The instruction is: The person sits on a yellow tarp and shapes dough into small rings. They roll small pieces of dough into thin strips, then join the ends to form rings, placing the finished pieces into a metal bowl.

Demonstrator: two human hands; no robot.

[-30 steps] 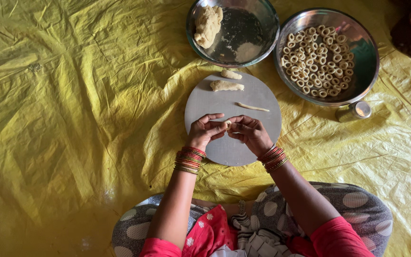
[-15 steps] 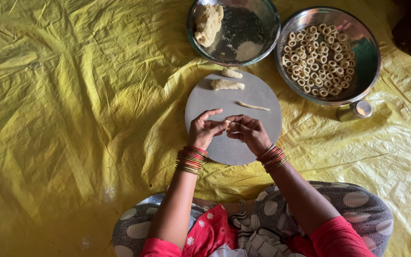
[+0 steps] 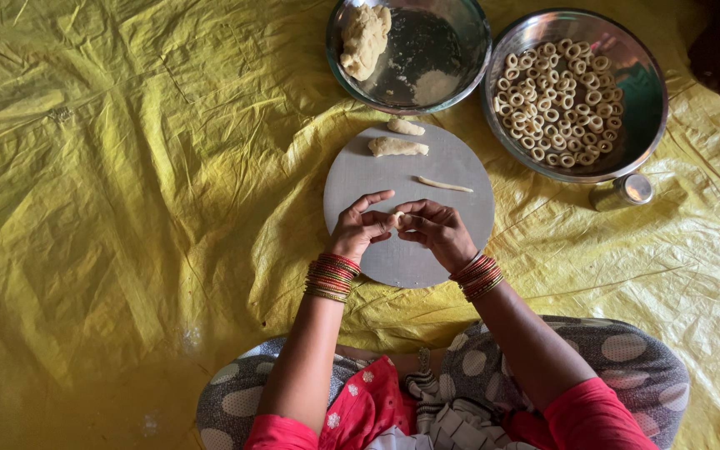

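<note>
Over a round grey board (image 3: 452,167) my left hand (image 3: 358,231) and my right hand (image 3: 437,232) meet fingertip to fingertip, pinching a small piece of pale dough (image 3: 397,219) between them. On the board's far part lie a thin rolled dough strip (image 3: 443,184), a thicker dough lump (image 3: 397,147) and a smaller lump (image 3: 405,127). Red and gold bangles ring both wrists.
A steel bowl (image 3: 460,79) with a dough mass (image 3: 363,35) stands behind the board. To its right a larger steel bowl (image 3: 639,108) holds several small dough rings (image 3: 558,100). A small steel cup (image 3: 622,192) sits beside it. Crinkled yellow sheet (image 3: 127,208) covers the floor.
The fingers have shifted slightly around the dough piece; the hands stay in the same place over the board.
</note>
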